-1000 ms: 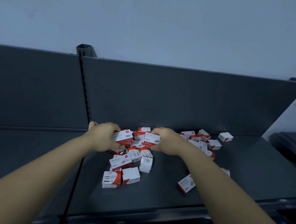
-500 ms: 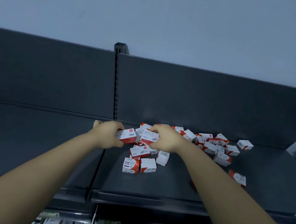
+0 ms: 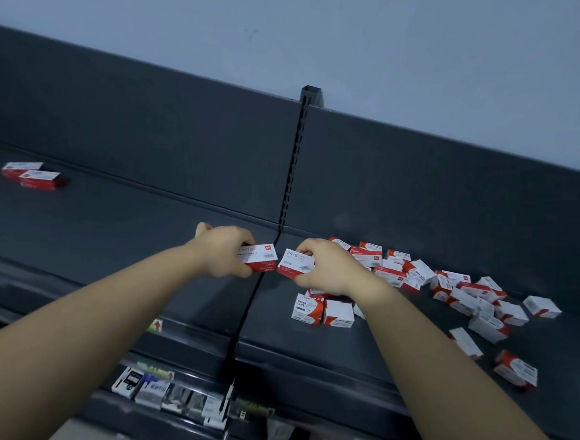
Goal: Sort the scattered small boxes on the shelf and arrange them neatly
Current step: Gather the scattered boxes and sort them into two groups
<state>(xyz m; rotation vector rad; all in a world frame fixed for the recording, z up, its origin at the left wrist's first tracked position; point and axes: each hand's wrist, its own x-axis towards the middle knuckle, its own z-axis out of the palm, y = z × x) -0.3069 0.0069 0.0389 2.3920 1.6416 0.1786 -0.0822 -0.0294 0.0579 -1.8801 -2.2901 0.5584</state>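
My left hand [image 3: 223,251] grips a white and red small box [image 3: 259,259] above the seam between two shelf sections. My right hand [image 3: 326,268] holds another white and red box marked 24/6 [image 3: 294,263] just right of that seam. Both boxes are lifted off the dark shelf [image 3: 143,230]. A scattered pile of several similar boxes [image 3: 448,289] lies to the right of my right hand. Two boxes [image 3: 32,174] sit side by side at the far left, against the back panel.
A slotted upright post [image 3: 294,158] divides the dark back panel. A paper clips box [image 3: 306,309] and another box lie just below my right hand. A lower shelf [image 3: 173,395] holds other packaged goods. The shelf's front edge runs under my forearms.
Both hands lifted a box each out of the pile and carried them left toward the seam. The view swung left, bringing two boxes at the far left into sight.
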